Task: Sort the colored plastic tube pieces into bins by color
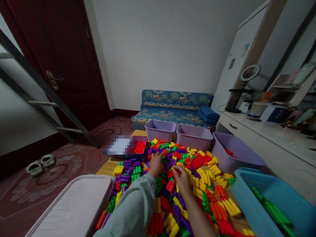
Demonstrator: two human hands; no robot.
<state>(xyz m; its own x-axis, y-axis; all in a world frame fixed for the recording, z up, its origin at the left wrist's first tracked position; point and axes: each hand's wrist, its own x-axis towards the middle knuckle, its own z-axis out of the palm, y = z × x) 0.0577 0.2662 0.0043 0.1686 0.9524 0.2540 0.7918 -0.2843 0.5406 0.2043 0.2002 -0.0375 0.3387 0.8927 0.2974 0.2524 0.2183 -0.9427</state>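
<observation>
Left hand (156, 164) rests flat, fingers spread, on the plastic tube blocks (197, 163) heaped across the low wooden table (106, 168); right hand (183, 179) curls narrow over red ones, grip unclear; blocks look light, stiff and smooth, best pinched across the barrel; blue bin (247, 204) at the right edge.

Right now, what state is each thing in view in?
Door, shut.
Block pile, loose, spread out.
Left hand, palm down on the pile; grip unclear.
Right hand, on the pile; grip unclear.
Blue bin, open, green blocks inside.
Small purple box, open, red blocks inside.
</observation>
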